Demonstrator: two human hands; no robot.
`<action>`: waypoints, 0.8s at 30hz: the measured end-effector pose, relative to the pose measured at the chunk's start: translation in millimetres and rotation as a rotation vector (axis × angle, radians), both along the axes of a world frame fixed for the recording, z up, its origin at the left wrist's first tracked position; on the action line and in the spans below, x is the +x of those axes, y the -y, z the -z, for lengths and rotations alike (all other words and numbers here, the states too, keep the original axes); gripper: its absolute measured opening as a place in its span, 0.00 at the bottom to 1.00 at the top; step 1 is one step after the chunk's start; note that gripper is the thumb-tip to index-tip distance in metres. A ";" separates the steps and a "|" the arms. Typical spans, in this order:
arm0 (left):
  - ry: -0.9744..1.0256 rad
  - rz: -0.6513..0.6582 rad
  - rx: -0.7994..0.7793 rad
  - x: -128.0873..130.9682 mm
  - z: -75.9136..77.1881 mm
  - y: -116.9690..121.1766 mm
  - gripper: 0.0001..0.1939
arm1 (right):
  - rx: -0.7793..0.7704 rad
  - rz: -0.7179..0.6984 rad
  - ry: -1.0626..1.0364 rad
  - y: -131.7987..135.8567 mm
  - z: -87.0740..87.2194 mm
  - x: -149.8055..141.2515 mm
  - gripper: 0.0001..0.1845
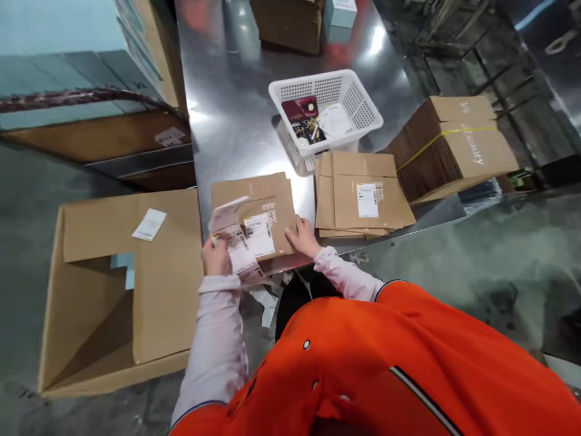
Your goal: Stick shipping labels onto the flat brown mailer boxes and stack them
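My left hand (216, 257) is closed on a strip of printed shipping labels (238, 247), which is partly blurred and overlaps the left part of a flat cardboard box (254, 191). That box lies at the table's near edge and bears a white label (259, 235) beside its printed lettering. At its right edge, my right hand (303, 236) pinches the cardboard between thumb and fingers. Just to the right rests a stack of flat cardboard boxes (363, 163), the top one with a white label (367, 201).
A white plastic basket (327, 79) with small items stands on the metal table (236, 127). Strapped flat cartons (476, 145) are at the right. A large open carton (167, 284) sits at the left, below pale blue boxes (59, 36). A brown carton (290, 27) stands farther back.
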State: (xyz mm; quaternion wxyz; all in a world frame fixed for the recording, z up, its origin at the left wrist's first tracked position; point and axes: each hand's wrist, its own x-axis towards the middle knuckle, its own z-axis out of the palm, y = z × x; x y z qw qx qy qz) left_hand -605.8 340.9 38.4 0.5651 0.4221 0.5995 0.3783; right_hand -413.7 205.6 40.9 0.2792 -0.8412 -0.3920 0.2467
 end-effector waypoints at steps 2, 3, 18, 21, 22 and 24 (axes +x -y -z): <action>0.241 -0.067 -0.090 -5.5 -21.5 6.8 0.06 | 0.235 0.065 -0.109 16.0 -15.6 24.8 0.34; 0.329 -0.068 -0.114 -6.7 -32.5 11.1 0.07 | 0.339 0.112 -0.135 29.0 -26.7 46.0 0.34; 0.270 0.390 -0.123 33.9 -63.7 112.5 0.26 | 0.335 -0.086 -0.755 37.8 -44.7 -26.4 0.32; 0.324 0.263 -0.095 18.7 -62.5 98.8 0.27 | 0.208 -0.208 -0.801 28.7 -35.9 -46.9 0.28; 0.327 0.228 -0.111 13.4 -61.4 94.3 0.27 | 0.181 -0.256 -0.789 23.9 -37.8 -43.8 0.28; 0.294 0.233 -0.147 4.4 -57.8 88.6 0.27 | 0.186 -0.303 -0.702 9.1 -46.3 -32.1 0.25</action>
